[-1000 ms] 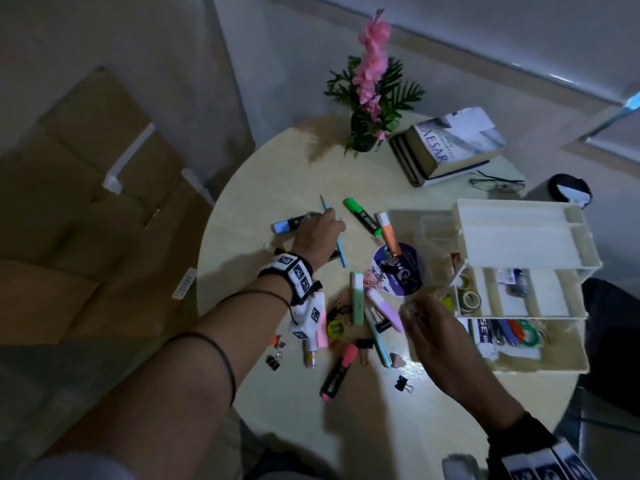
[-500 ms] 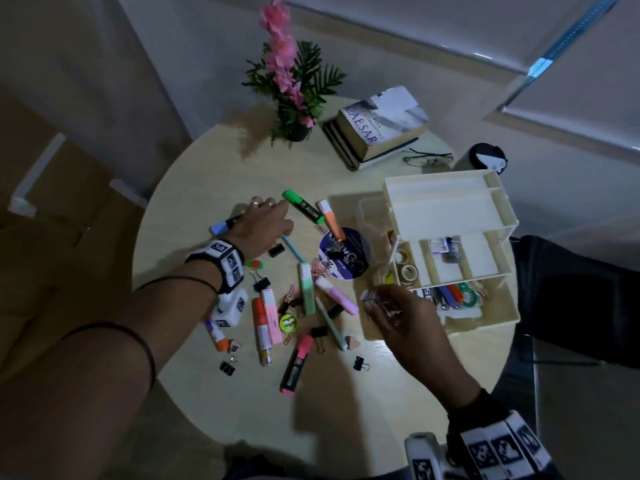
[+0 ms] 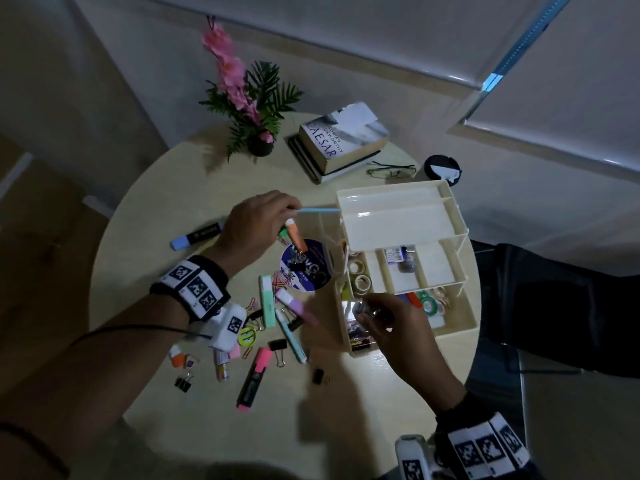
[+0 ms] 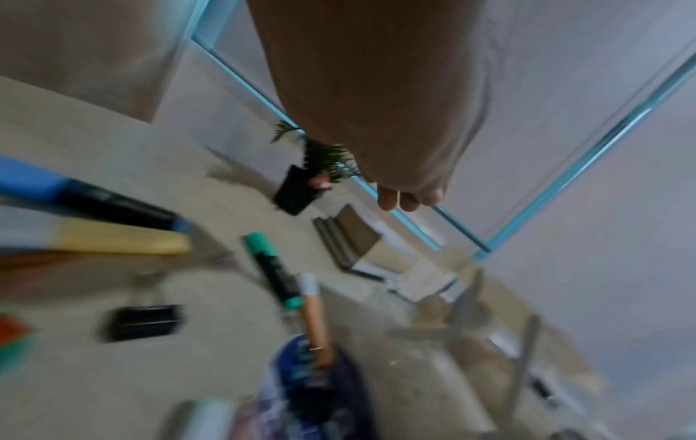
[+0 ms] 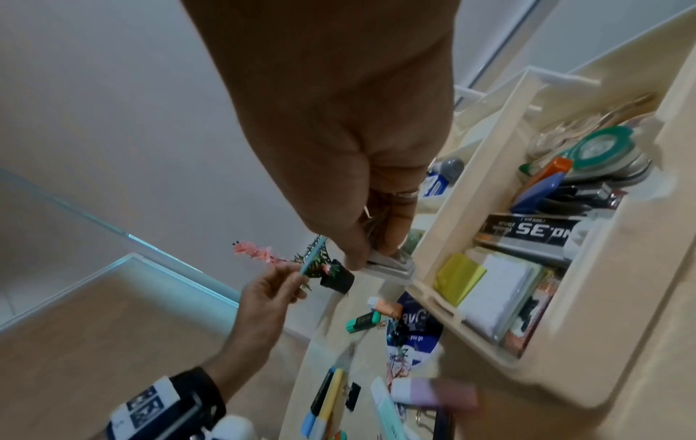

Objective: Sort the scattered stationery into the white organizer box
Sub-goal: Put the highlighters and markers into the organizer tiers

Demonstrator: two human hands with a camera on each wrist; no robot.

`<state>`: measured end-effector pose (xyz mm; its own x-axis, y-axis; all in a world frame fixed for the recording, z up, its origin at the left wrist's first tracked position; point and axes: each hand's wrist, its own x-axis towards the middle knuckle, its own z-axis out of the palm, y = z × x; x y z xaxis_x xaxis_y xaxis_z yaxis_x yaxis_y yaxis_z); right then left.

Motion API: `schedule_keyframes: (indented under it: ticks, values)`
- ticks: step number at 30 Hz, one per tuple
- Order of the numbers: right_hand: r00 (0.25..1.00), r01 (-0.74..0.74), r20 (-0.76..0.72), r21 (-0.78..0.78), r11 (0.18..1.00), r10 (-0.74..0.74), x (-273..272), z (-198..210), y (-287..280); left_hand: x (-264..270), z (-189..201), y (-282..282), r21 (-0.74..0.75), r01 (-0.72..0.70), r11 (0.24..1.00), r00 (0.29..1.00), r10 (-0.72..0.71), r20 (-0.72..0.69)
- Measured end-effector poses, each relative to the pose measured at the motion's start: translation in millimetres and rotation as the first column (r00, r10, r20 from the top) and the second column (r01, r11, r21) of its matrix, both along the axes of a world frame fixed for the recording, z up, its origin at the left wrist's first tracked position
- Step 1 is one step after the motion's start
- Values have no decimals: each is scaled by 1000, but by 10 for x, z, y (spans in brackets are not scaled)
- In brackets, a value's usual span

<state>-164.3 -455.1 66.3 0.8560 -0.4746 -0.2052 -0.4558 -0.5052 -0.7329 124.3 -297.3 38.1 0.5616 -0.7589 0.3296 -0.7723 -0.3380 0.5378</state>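
The left hand (image 3: 258,225) pinched a thin light-blue pen (image 3: 317,210) above the round table (image 3: 166,188), its tip pointing toward the white organizer box (image 3: 401,216). The right hand (image 3: 394,323) gripped a small clear packet (image 3: 360,308) over the box's lowest front compartment. Markers, clips and a pink highlighter (image 3: 254,377) lay scattered on the table.

left hand (image 3: 258,223) | lifted blue pen (image 3: 318,210) off table (toward box) — raised
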Motion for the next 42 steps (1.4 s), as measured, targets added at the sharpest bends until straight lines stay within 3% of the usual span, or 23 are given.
schedule_keyframes:
  ticks: [4,9,14,18,26,33,42]
  values:
    - [999,-28,40,-33,999,29,-106,13,-338,-282,424,-787,-108,28,994,999,-30,-16]
    - [998,-21,52,-36,999,23,-345,101,-765,-436,398,-1604,33,32,999,993,-28,-117]
    - [997,9,80,-15,1000,-8,-673,156,-1100,-552,320,-1860,161,-101,982,993,110,-49]
    - [999,35,-5,-24,999,-35,-917,-10,-1316,-530,304,-1885,212,-151,966,986,161,-32]
    - [999,-31,-34,-16,999,30,-1009,-307,-1480,-587,334,-1933,231,-125,965,985,148,-84]
    - [966,-253,-64,-12,967,252,-707,-444,-1410,-691,416,-1877,227,-172,958,981,188,-49]
    - [793,-536,-333,13,844,509,-433,-676,-1399,-1095,235,-1226,173,-187,967,982,190,0]
